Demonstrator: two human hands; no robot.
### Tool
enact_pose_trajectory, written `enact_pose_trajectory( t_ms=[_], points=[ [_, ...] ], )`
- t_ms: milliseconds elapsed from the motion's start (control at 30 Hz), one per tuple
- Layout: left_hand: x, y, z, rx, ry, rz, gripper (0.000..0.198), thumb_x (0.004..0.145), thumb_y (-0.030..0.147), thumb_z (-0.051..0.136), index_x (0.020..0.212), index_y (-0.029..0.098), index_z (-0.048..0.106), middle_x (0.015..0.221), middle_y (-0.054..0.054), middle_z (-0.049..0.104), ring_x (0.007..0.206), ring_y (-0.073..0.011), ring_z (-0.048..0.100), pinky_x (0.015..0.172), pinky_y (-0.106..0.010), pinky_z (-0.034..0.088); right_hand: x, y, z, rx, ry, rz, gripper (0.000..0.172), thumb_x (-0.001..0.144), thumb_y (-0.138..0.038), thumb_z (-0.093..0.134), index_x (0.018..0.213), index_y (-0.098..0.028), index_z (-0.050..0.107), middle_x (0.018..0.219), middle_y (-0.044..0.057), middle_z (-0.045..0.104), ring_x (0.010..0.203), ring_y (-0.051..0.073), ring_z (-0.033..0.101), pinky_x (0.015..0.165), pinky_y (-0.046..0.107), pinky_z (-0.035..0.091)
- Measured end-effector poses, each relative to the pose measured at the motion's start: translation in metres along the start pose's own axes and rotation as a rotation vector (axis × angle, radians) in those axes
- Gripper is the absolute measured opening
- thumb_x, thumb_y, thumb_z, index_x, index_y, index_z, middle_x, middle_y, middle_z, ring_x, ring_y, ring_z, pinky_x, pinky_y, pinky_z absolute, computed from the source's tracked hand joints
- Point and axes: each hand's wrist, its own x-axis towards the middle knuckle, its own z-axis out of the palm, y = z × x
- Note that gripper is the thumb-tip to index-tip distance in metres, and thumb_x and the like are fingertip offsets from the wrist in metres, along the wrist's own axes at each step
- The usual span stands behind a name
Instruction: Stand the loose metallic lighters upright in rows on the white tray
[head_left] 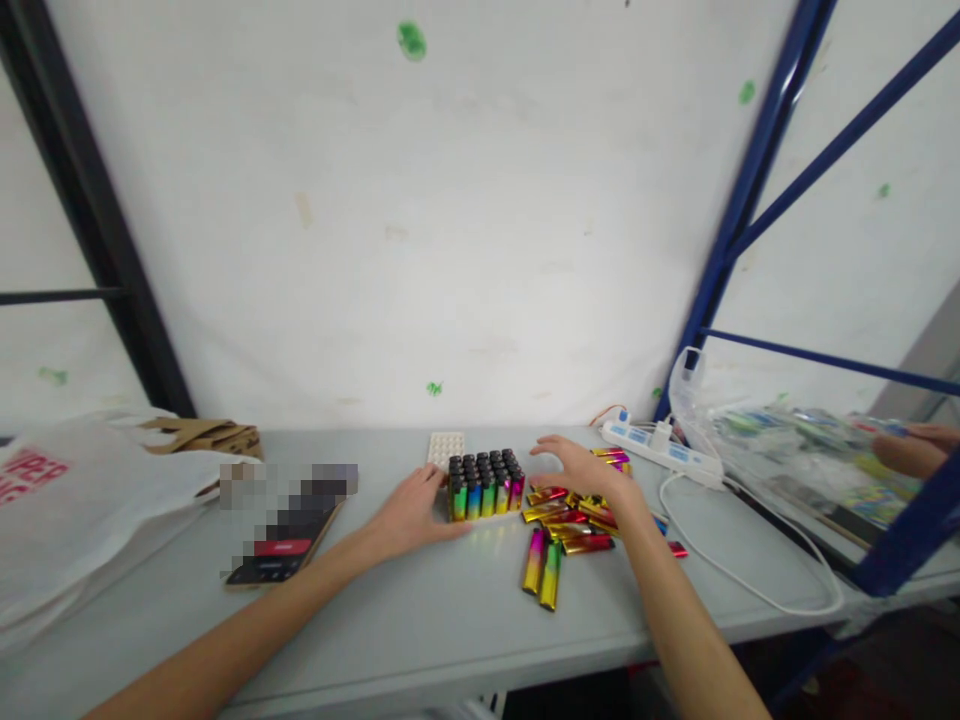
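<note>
A white tray (445,446) on the grey table (420,610) holds several upright rainbow-coloured lighters (484,484) with black tops. My left hand (412,512) rests against the tray's left side, fingers curled along it. My right hand (581,468) hovers palm down, fingers spread, over a loose pile of shiny lighters (570,520) lying to the right of the tray. Two more lighters (543,568) lie apart, nearer the table's front edge.
A white power strip (660,447) with a cable (750,585) lies at the right. A phone (281,555) and a white bag (82,500) sit at the left, brown cardboard (202,436) behind. Another person's hand (919,450) shows at far right beside a plastic bag (787,450).
</note>
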Motion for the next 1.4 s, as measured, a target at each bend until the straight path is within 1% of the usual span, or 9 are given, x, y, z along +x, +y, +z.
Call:
enact_pose_trajectory(
  t_ms=[100,267,500,633,733,867,1133,1267,1400],
  points=[
    [0.004,-0.003,0.001,0.039,0.036,0.032,0.064,0.066,0.068,0.078,0.108,0.021,0.066,0.121,-0.014,0.063,0.115,-0.0355,0.058,0.104,-0.049,0.049,0.002,0.011,0.011,-0.062,-0.075,0.065,0.063,0.088,-0.052,0.068,0.139,-0.015,0.065,0.153,0.018,0.052,0.141,0.032,0.049,0.119,0.043,0.034],
    [0.022,-0.004,0.004,0.125,0.068,0.103,0.083,0.065,0.072,0.077,0.128,0.022,0.062,0.157,-0.017,0.040,0.150,-0.0434,0.027,0.122,-0.057,0.029,0.000,0.010,0.005,-0.061,-0.170,0.064,0.042,0.086,-0.039,0.068,0.121,-0.017,0.076,0.125,0.014,0.074,0.113,0.030,0.068,0.102,0.038,0.049],
    [0.066,0.005,0.012,0.174,-0.051,0.094,0.084,0.070,0.077,0.069,0.126,0.015,0.064,0.160,-0.022,0.037,0.155,-0.0457,0.014,0.124,-0.061,0.018,-0.007,0.010,-0.013,0.069,-0.193,0.013,0.030,0.082,-0.036,0.071,0.106,-0.021,0.082,0.110,0.007,0.079,0.097,0.026,0.072,0.089,0.033,0.053],
    [0.085,0.007,0.013,0.157,-0.089,0.141,0.089,0.071,0.074,0.071,0.133,0.012,0.061,0.159,-0.025,0.038,0.153,-0.0440,0.024,0.124,-0.058,0.020,-0.012,0.030,-0.023,0.030,0.057,0.032,0.036,0.095,-0.039,0.057,0.112,-0.016,0.079,0.116,0.012,0.077,0.104,0.026,0.071,0.097,0.035,0.051],
    [0.101,0.008,0.014,0.172,-0.125,0.191,0.078,0.071,0.077,0.069,0.119,0.015,0.069,0.140,-0.022,0.059,0.141,-0.0432,0.043,0.120,-0.058,0.026,-0.015,0.052,-0.027,-0.139,0.172,0.182,0.036,0.098,-0.031,0.054,0.118,-0.011,0.076,0.124,0.016,0.073,0.117,0.028,0.066,0.107,0.037,0.044],
    [0.124,0.011,0.016,0.128,-0.176,0.117,0.068,0.067,0.077,0.071,0.100,0.017,0.073,0.105,-0.014,0.074,0.108,-0.0377,0.065,0.099,-0.044,0.046,-0.018,0.074,-0.018,-0.259,0.077,0.353,0.040,0.098,-0.027,0.053,0.129,-0.009,0.071,0.138,0.020,0.065,0.130,0.029,0.059,0.111,0.035,0.040],
    [0.159,-0.001,0.024,0.087,-0.228,0.032,0.069,0.062,0.077,0.071,0.096,0.016,0.070,0.090,-0.008,0.074,0.084,-0.0286,0.068,0.071,-0.032,0.050,-0.019,0.066,-0.012,-0.251,-0.010,0.377,0.034,0.097,-0.027,0.052,0.110,-0.013,0.080,0.120,0.016,0.075,0.108,0.027,0.071,0.093,0.031,0.050],
    [0.160,-0.006,0.027,0.101,-0.198,0.004,0.083,0.061,0.075,0.073,0.116,0.013,0.067,0.115,-0.014,0.071,0.108,-0.0345,0.066,0.089,-0.036,0.051,-0.016,0.061,-0.016,-0.249,0.022,0.385,0.037,0.098,-0.026,0.049,0.116,-0.013,0.078,0.119,0.016,0.076,0.107,0.028,0.071,0.091,0.032,0.050],
    [0.137,-0.015,0.021,0.132,-0.113,-0.047,0.117,0.059,0.075,0.075,0.150,0.010,0.041,0.155,-0.027,0.041,0.143,-0.0443,0.041,0.114,-0.047,0.037,-0.016,0.068,-0.014,-0.290,0.108,0.393,0.043,0.101,-0.031,0.046,0.127,-0.009,0.072,0.132,0.020,0.069,0.124,0.030,0.063,0.104,0.035,0.044]
  ],
)
